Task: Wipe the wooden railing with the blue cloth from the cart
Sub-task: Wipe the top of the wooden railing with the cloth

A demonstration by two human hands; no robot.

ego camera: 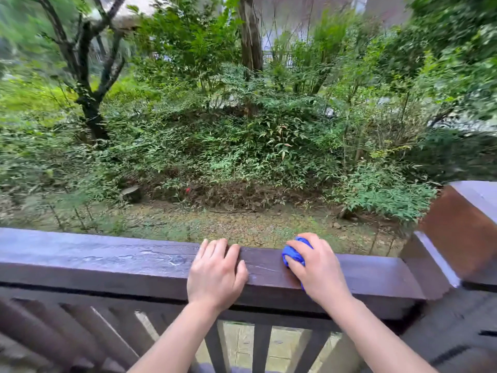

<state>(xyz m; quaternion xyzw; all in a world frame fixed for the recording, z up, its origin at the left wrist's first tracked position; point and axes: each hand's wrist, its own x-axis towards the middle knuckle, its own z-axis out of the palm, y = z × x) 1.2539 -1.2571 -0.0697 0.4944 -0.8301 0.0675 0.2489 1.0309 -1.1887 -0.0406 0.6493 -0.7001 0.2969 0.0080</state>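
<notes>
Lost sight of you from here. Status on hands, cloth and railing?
Right hand clamps bunched blue cloth on dark wooden railing. Left hand flat on rail, empty. Nothing blocking.

Outdoors in soft daylight, dense green shrubs (242,146) fill the middle. A dark tree trunk (90,103) stands at ten o'clock, another trunk (251,36) at twelve. Gravelly ground (215,222) lies below the shrubs.

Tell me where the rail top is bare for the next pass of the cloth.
The rail is bare over the whole stretch left of the left hand, and over a shorter stretch between the right hand and the corner post. It is crowded in the middle: both hands rest there, the right one bunching the cloth, with only a narrow gap between them.
</notes>
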